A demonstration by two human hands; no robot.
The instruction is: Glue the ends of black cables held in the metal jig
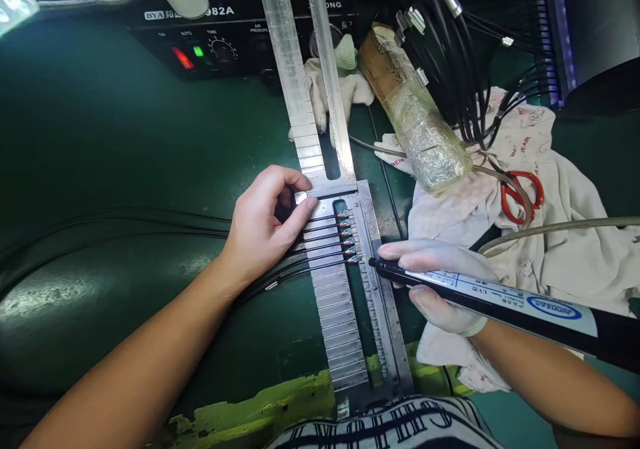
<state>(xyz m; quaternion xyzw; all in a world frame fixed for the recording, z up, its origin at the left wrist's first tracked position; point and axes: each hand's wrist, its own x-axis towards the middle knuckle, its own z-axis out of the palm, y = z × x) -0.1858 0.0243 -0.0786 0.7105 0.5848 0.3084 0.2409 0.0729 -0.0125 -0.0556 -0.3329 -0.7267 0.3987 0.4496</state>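
A slotted metal jig [343, 322] runs down the middle, several black cables [325, 237] lying across its grooves. Their stripped ends with fine coloured wires [353, 242] point right, toward small connectors beside a metal rail [383, 302]. My bare left hand [263, 225] curls over the jig's upper part, thumb and forefinger closed on its edge where a second slotted metal piece [305, 129] meets it. In my gloved right hand [445, 255] is a black UV glue syringe [505, 305], held nearly level. Its tip is close to the lowest cable end; contact cannot be made out.
A black control box [225, 49] with lit switches stands at the back. A plastic-wrapped roll [430, 135], red-handled scissors [535, 189] and a printed white cloth [575, 162] lie at right. Black cables [450, 62] bunch behind them. A white glove [355, 89] lies beneath the metal piece.
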